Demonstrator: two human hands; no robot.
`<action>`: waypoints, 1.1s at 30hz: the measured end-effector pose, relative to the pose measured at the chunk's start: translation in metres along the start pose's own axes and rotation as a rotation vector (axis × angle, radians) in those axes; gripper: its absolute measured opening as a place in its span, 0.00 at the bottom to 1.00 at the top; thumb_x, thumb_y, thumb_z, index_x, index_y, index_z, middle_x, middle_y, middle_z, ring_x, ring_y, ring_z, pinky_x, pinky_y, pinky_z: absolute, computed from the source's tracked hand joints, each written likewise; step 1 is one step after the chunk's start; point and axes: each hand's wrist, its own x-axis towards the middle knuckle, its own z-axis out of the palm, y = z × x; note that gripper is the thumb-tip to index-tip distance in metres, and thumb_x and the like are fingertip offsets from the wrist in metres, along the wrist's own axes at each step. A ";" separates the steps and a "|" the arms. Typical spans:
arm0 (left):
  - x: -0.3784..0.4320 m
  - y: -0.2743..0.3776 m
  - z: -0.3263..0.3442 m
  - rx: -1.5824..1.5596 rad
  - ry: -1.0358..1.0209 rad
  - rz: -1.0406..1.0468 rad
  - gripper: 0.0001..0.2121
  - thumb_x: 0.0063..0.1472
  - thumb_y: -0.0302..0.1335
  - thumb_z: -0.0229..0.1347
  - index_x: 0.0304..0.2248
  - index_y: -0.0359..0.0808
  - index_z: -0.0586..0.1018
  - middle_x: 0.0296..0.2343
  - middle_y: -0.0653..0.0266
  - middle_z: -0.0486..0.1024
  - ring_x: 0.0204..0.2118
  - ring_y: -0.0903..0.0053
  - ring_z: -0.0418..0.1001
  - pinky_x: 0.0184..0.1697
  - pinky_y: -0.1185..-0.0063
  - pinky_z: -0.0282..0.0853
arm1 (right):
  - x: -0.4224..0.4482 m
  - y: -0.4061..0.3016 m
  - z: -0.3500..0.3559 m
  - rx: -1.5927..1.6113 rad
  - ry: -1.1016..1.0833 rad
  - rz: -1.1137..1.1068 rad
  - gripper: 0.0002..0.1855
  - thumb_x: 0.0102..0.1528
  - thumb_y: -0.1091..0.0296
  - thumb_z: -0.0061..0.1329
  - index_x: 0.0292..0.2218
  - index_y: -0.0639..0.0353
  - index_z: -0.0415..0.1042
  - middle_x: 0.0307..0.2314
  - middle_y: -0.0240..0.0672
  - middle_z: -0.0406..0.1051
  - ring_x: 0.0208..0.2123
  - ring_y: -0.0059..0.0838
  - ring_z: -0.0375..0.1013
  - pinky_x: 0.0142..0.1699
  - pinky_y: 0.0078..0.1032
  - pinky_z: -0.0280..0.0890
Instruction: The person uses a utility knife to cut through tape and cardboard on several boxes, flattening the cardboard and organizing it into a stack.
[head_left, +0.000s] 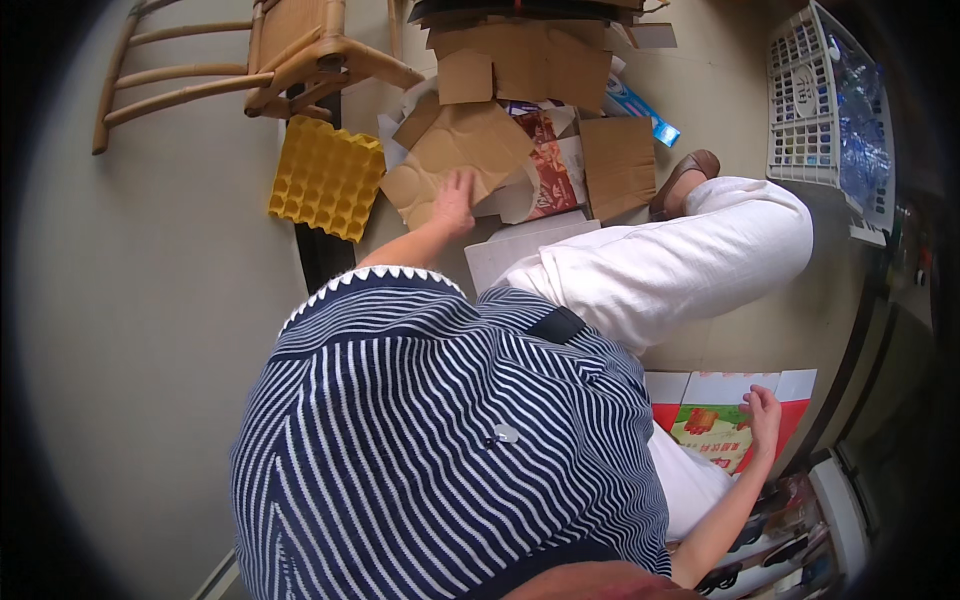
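My left hand rests on a brown cardboard sheet marked with round impressions. The sheet lies on top of a heap of flattened cartons on the floor in front of me. My right hand is low at my right side, fingers slightly bent and apart. Beneath it a flattened printed carton in red, green and white lies partly hidden by my leg. I cannot tell whether the fingers touch it. A red printed carton and a brown cardboard flap lie right of the sheet.
A yellow egg tray lies left of the heap, near a bamboo chair. A blue toothpaste-type box is at the right. Further right stands a white plastic basket holding clear plastic bottles. A shoe rack is at lower right.
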 end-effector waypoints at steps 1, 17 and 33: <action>0.009 -0.006 -0.008 -0.062 0.065 -0.031 0.40 0.37 0.19 0.55 0.53 0.42 0.54 0.52 0.55 0.51 0.52 0.54 0.55 0.53 0.69 0.59 | 0.001 -0.001 0.002 0.010 0.007 -0.005 0.16 0.54 0.68 0.42 0.43 0.68 0.66 0.30 0.38 0.71 0.27 0.23 0.72 0.25 0.16 0.62; 0.157 0.202 -0.100 0.369 0.212 0.585 0.30 0.46 0.37 0.56 0.51 0.46 0.63 0.55 0.55 0.47 0.58 0.54 0.43 0.54 0.50 0.43 | 0.006 0.014 0.011 -0.029 0.040 -0.049 0.13 0.51 0.73 0.42 0.37 0.71 0.68 0.25 0.37 0.70 0.24 0.24 0.71 0.30 0.19 0.67; 0.121 0.081 -0.050 0.210 -0.128 0.294 0.30 0.41 0.41 0.59 0.47 0.45 0.70 0.52 0.59 0.56 0.55 0.59 0.51 0.44 0.50 0.58 | 0.011 0.026 0.005 -0.131 0.053 -0.074 0.11 0.50 0.74 0.42 0.35 0.71 0.69 0.22 0.36 0.69 0.23 0.22 0.70 0.28 0.19 0.67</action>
